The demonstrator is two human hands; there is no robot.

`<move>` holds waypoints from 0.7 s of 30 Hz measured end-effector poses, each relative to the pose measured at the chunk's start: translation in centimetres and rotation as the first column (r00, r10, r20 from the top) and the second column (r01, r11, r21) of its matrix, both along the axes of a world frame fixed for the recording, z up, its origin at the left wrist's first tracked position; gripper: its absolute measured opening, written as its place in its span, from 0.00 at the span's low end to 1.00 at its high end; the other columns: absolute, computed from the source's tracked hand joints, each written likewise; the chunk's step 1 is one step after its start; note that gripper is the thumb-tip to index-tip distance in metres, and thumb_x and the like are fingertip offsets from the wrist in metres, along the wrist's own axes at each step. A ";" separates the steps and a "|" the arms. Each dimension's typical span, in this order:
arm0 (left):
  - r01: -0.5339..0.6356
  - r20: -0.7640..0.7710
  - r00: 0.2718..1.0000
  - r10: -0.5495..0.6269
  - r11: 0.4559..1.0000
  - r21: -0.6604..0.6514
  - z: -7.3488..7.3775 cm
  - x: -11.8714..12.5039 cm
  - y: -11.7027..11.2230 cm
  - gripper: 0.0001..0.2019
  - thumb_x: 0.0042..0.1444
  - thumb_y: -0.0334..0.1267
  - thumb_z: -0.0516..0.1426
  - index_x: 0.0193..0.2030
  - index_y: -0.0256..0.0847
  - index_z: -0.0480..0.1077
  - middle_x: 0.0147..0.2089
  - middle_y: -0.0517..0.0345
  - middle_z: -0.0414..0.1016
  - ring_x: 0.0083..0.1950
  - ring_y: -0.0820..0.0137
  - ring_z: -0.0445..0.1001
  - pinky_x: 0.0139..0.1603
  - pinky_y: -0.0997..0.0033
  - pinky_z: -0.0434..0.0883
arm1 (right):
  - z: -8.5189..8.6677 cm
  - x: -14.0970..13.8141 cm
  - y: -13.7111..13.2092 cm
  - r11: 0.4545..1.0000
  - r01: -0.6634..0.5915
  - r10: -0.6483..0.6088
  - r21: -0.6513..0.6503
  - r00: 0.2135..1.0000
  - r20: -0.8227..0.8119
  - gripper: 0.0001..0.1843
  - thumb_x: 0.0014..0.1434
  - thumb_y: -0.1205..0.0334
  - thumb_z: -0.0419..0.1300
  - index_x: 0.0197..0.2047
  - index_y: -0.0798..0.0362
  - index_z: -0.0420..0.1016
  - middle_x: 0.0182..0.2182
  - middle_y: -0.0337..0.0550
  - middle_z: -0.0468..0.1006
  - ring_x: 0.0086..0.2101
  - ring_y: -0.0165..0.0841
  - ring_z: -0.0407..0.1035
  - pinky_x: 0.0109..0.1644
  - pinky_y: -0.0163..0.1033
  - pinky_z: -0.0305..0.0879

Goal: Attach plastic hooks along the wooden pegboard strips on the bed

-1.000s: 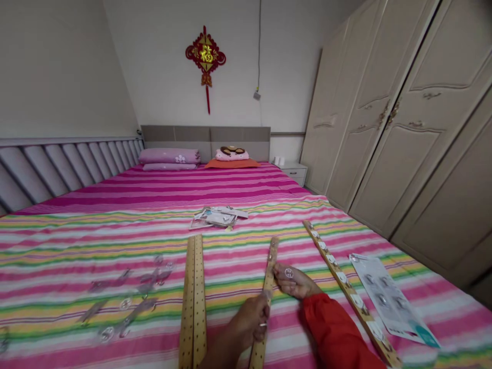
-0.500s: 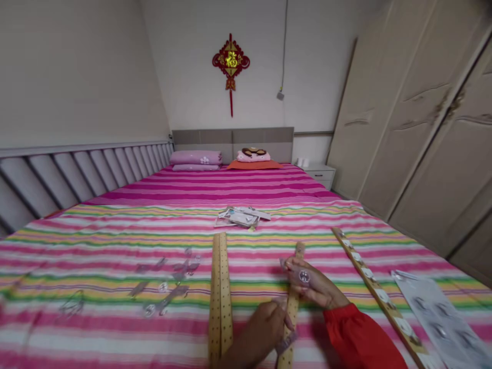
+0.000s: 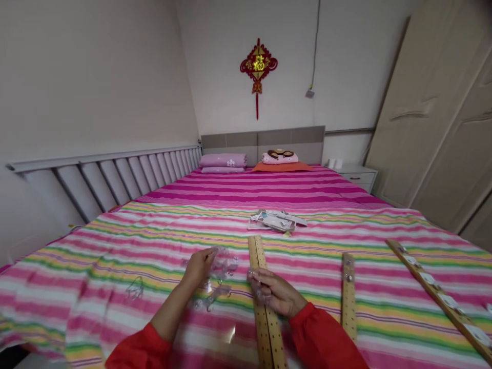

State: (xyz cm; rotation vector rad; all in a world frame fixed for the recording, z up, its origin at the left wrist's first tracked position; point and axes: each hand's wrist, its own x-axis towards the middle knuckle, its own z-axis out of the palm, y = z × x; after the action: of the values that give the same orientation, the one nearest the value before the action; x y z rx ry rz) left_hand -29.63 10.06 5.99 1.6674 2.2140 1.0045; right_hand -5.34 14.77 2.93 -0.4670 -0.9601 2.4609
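My left hand point(image 3: 200, 267) reaches over a loose group of clear hooks point(image 3: 218, 293) on the striped cloth. Its fingertips are pinched at a see-through plastic piece point(image 3: 220, 252) on the group's far side. Closed around a clear plastic hook point(image 3: 262, 293), my right hand point(image 3: 280, 293) hovers above a pair of perforated wooden strips point(image 3: 265, 328); the fingers partly hide the hook. Farther right lies a single wooden strip point(image 3: 349, 302) with small shiny pieces near its far end.
Another wooden strip point(image 3: 434, 289) carrying white round pieces slants along the right. Flat packets point(image 3: 274, 220) are heaped beyond the paired strips. A thin clear item point(image 3: 134, 288) lies at left. Bed rails point(image 3: 115, 179) line the left side.
The view has turned left. My left hand has left the single strip and reached the clear hooks. My right hand has moved left from that strip to above the paired strips.
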 end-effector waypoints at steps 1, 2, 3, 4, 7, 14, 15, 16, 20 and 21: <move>-0.008 -0.087 0.996 0.005 0.999 -0.034 0.0 -0.6 0.4 0.15 0.58 0.44 0.49 0.36 0.41 0.75 0.33 0.55 0.77 0.38 0.64 0.74 0.36 0.71 0.64 | -0.3 -0.7 -0.1 1.000 0.000 0.000 -0.002 1.000 -0.002 0.14 0.43 0.61 0.72 0.30 0.60 0.74 0.18 0.30 0.63 0.15 0.14 0.45 0.16 0.23 0.39; -0.023 -0.181 0.983 0.010 0.997 -0.072 -0.1 -1.1 0.7 0.16 0.59 0.43 0.47 0.39 0.42 0.75 0.35 0.53 0.77 0.39 0.63 0.74 0.37 0.70 0.64 | -0.5 -1.2 -0.2 1.000 -0.003 0.003 -0.006 1.000 -0.004 0.14 0.43 0.61 0.72 0.30 0.60 0.74 0.18 0.30 0.62 0.15 0.15 0.45 0.17 0.24 0.40; -0.043 -0.260 0.966 0.015 0.994 -0.105 -0.2 -1.5 1.0 0.16 0.60 0.42 0.47 0.42 0.43 0.74 0.36 0.51 0.77 0.40 0.61 0.74 0.37 0.69 0.64 | -0.7 -1.7 -0.3 1.000 -0.007 0.007 -0.012 1.000 -0.007 0.14 0.43 0.61 0.72 0.30 0.60 0.74 0.18 0.31 0.62 0.16 0.15 0.46 0.17 0.24 0.42; -0.064 -0.307 0.951 0.022 0.990 -0.126 -0.3 -1.8 1.3 0.16 0.60 0.41 0.46 0.43 0.43 0.74 0.37 0.49 0.77 0.40 0.60 0.74 0.38 0.68 0.64 | -0.8 -2.0 -0.5 1.000 -0.009 0.009 -0.018 1.000 -0.014 0.14 0.43 0.61 0.72 0.29 0.60 0.74 0.18 0.31 0.62 0.16 0.16 0.46 0.18 0.24 0.43; -0.079 -0.342 0.939 0.022 0.985 -0.154 -1.0 -2.4 2.2 0.16 0.58 0.32 0.48 0.48 0.43 0.72 0.39 0.47 0.76 0.41 0.61 0.74 0.39 0.67 0.64 | -1.2 -2.5 -0.7 0.999 -0.002 0.001 -0.040 0.999 -0.043 0.13 0.43 0.63 0.72 0.29 0.60 0.74 0.19 0.31 0.63 0.16 0.16 0.47 0.19 0.25 0.46; -0.043 -0.078 0.996 0.038 0.997 -0.071 -3.0 -3.7 4.2 0.16 0.60 0.41 0.46 0.37 0.40 0.74 0.33 0.56 0.76 0.36 0.68 0.73 0.36 0.74 0.65 | -1.7 -2.4 -0.2 0.994 0.053 -0.059 -0.099 0.996 -0.065 0.13 0.41 0.66 0.72 0.29 0.60 0.73 0.21 0.31 0.64 0.16 0.15 0.44 0.19 0.24 0.45; -0.046 -0.023 0.999 0.045 0.997 -0.067 -3.3 -3.8 4.4 0.16 0.59 0.41 0.46 0.33 0.39 0.73 0.29 0.58 0.75 0.33 0.69 0.72 0.33 0.75 0.65 | -1.8 -2.5 -0.2 0.994 0.051 -0.058 -0.101 0.996 -0.068 0.13 0.42 0.65 0.72 0.29 0.59 0.73 0.21 0.31 0.64 0.16 0.15 0.44 0.19 0.24 0.45; -0.051 0.023 0.998 0.053 0.996 -0.070 -3.7 -3.9 4.6 0.16 0.58 0.41 0.47 0.30 0.38 0.72 0.25 0.60 0.73 0.29 0.70 0.71 0.30 0.75 0.64 | -1.8 -2.6 -0.2 0.994 0.048 -0.056 -0.103 0.996 -0.071 0.13 0.43 0.65 0.72 0.29 0.59 0.74 0.21 0.31 0.64 0.16 0.15 0.44 0.19 0.24 0.45; -0.058 0.106 0.992 0.071 0.991 -0.117 -4.9 -4.2 4.7 0.15 0.56 0.38 0.47 0.22 0.38 0.67 0.14 0.66 0.62 0.18 0.74 0.62 0.22 0.76 0.60 | -2.2 -3.1 -0.5 0.992 0.050 -0.058 -0.112 0.996 -0.072 0.10 0.46 0.64 0.70 0.30 0.59 0.74 0.20 0.32 0.64 0.16 0.16 0.44 0.19 0.24 0.45; -0.056 0.110 0.991 0.070 0.990 -0.127 -5.0 -4.3 4.5 0.15 0.55 0.37 0.47 0.20 0.39 0.66 0.13 0.67 0.60 0.17 0.74 0.62 0.21 0.76 0.59 | -2.3 -3.2 -0.5 0.992 0.054 -0.063 -0.115 0.995 -0.071 0.10 0.46 0.65 0.70 0.30 0.59 0.74 0.20 0.32 0.64 0.16 0.16 0.45 0.19 0.24 0.45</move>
State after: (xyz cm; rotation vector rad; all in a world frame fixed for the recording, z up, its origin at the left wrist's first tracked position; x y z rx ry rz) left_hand -33.89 14.60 0.94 1.4592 2.2182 0.9312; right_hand -8.50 14.24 0.61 -0.4308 -0.7691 2.4702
